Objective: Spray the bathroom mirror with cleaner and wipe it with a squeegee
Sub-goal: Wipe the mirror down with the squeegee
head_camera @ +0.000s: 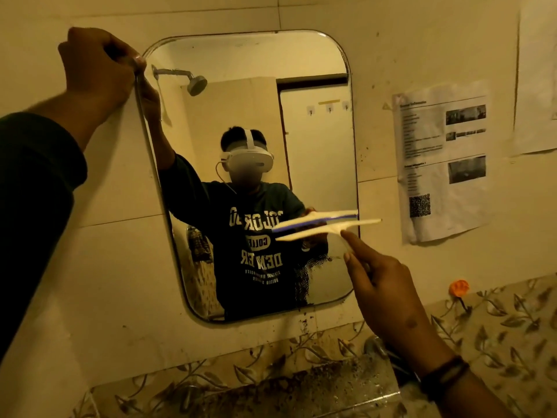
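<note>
- Glass of the mirror point(259, 122) hangs tilted on the tiled wall point(114, 188), its top leaning left; it looks loose on its mount, which would explain why it is being steadied.
- Left hand point(99, 67) is curled round the mirror's upper left corner, fingers wrapped over the rim. Judged from the pose, it braces the glass so that pressure from the blade does not swing it.
- Right hand point(382, 279) pinches the handle of the squeegee point(328, 226) between thumb and extended fingers, reaching up from lower right.
- Cream squeegee lies nearly level against the lower right part of the glass, its blue-edged blade meeting its own reflection, so the blade seems to be touching or just off the surface.
- Wet streaks point(313, 267) of cleaner show only below the blade, in the lower right area, while the glass above looks clear. This suggests a downward stroke with the bottom strip left to wipe.
- No spray bottle is visible, so spraying appears done.
- Likely risk: the light fingertip hold may let the blade tilt and leave streaks near the right rim.
- Printed paper sheets point(443, 158) are stuck on the wall to the right, and a leaf-patterned tile band point(512, 321) runs below.
</note>
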### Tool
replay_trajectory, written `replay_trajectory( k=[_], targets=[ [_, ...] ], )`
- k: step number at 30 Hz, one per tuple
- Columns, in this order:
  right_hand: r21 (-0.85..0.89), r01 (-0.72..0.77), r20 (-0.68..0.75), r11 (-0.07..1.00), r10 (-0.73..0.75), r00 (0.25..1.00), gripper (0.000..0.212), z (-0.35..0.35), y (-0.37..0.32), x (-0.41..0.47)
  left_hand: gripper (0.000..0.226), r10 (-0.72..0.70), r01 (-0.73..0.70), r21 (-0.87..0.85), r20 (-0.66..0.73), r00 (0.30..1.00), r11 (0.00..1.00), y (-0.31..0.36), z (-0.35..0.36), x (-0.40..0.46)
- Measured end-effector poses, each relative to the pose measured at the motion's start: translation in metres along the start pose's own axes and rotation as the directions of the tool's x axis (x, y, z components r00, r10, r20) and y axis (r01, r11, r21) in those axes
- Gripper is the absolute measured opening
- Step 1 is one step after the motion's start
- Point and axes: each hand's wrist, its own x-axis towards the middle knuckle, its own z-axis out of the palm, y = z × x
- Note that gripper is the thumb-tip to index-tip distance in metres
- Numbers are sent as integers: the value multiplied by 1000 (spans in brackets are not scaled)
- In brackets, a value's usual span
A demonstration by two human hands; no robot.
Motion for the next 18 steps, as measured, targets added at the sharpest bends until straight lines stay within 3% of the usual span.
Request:
replay_trajectory(
  k=[7, 10, 14, 16, 18],
  targets=[
    [5, 26, 41, 1000, -26, 999, 42, 17, 6, -8, 26, -23, 25, -43, 37, 999, 999, -9, 4, 6],
    [-45, -46, 100, 998, 51, 994, 42, 27, 26, -45, 25, -5, 6, -50, 30, 1000, 999, -15, 7, 8],
    [-126, -116, 212, 985, 141, 967, 50, 30, 38, -72, 33, -102, 114, -121, 100, 990, 986, -21, 8, 10],
    [-174, -80, 240, 981, 121, 963, 53, 25, 34, -68, 39, -143, 164, -165, 131, 981, 973, -23, 7, 10],
    [-257, 61, 259, 964, 9, 966, 58, 20, 20, -59, 46, -186, 205, -165, 123, 975, 965, -36, 12, 20]
  ],
)
